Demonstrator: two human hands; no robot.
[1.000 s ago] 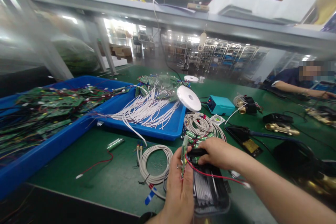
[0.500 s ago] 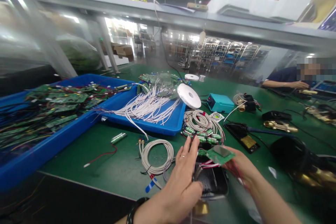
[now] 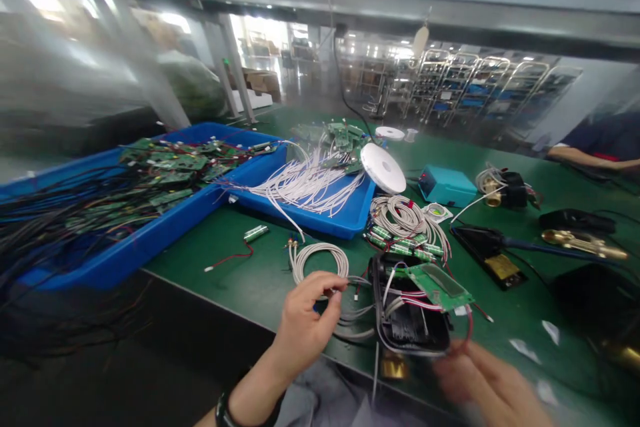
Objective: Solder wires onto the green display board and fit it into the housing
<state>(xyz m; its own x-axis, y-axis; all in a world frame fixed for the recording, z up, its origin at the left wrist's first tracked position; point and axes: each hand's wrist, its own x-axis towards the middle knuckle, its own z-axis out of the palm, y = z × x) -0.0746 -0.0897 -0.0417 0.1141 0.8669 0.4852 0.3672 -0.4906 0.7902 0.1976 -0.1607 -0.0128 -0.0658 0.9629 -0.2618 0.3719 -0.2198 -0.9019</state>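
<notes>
My left hand [image 3: 307, 317] is closed in a pinch at the grey cable [image 3: 359, 280] left of a black plastic housing [image 3: 410, 330]. Inside the open housing run white and pink wires. They lead to a green circuit board [image 3: 440, 285] with a display, tilted over the housing's right side. At the housing's lower right corner is my right hand [image 3: 480, 377], its fingers smeared by motion; whether it grips the edge is unclear. A brass fitting [image 3: 394, 365] sticks out below the housing. A coiled grey cable [image 3: 320, 260] lies just beyond my left hand.
Blue trays [image 3: 345, 225] hold white wires and green circuit boards [image 3: 173, 163]. Behind the housing are green battery cells [image 3: 400, 247], cable coils [image 3: 400, 217], a white reel [image 3: 384, 169] and a teal box [image 3: 447, 185]. A soldering iron [image 3: 480, 240] lies right. Another person's arm [image 3: 590, 159] shows far right.
My left hand has moved off the housing to the cable at its left. My right hand has left the circuit board and dropped toward the housing's near corner. The view has shifted.
</notes>
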